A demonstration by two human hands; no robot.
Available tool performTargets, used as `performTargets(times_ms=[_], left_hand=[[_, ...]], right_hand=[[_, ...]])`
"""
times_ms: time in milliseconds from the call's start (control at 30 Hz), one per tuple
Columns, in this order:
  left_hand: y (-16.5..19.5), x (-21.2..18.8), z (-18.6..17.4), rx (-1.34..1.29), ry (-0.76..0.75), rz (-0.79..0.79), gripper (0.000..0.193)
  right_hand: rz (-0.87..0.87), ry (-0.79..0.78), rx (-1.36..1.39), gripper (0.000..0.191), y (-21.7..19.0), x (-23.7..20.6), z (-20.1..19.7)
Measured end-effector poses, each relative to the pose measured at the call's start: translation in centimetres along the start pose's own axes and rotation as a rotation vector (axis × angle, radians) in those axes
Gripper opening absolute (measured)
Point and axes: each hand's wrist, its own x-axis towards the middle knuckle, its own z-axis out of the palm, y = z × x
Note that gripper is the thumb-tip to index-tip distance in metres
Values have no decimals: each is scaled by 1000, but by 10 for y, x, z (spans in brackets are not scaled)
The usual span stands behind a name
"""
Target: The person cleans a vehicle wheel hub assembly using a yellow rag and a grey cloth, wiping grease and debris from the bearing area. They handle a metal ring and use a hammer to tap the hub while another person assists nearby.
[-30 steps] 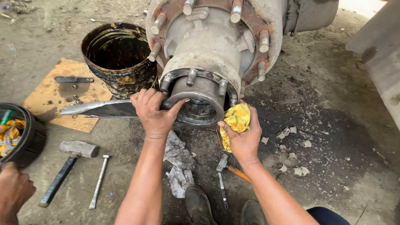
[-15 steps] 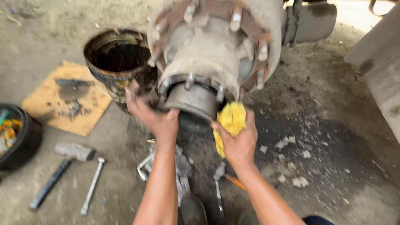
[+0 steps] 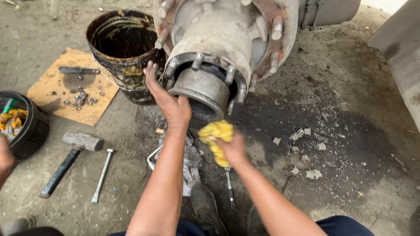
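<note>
A big rusty wheel hub (image 3: 227, 35) with a ring of studs hangs over the dirt floor. From its middle a grey metal cylinder (image 3: 202, 90) sticks out towards me. My left hand (image 3: 168, 102) grips the cylinder's lower left side, fingers stretched up along it. My right hand (image 3: 232, 149) is lower, below the hub and apart from it, shut on a crumpled yellow rag (image 3: 216, 132).
A dark oily bucket (image 3: 122, 52) stands left of the hub. A cardboard sheet (image 3: 48, 94) holds loose nuts. A hammer (image 3: 65, 159), a thin T-bar (image 3: 103, 175), a black tub (image 3: 30, 131), a grey rag (image 3: 190, 164), white bits (image 3: 302, 150) and another person's hand (image 3: 4, 159) are nearby.
The grey cylinder now sticks out of the hub. My right hand with the rag has dropped away from the hub. The long flat tool beside my left hand is gone.
</note>
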Motion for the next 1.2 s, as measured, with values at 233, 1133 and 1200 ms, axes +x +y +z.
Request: performTargets(times_ms=[233,1133,1200], left_hand=[[16,7,-12,-1,-124,-71,88],[-91,42,-94,-1164,427,-1195,65],[-82,56,-94,-1080,439,-1166,65]], right_hand=[[325,68,-10,46,7,27,80],[519,-486,525,57,-78,23,77],[257,-456,20,50,-87,-4,31]])
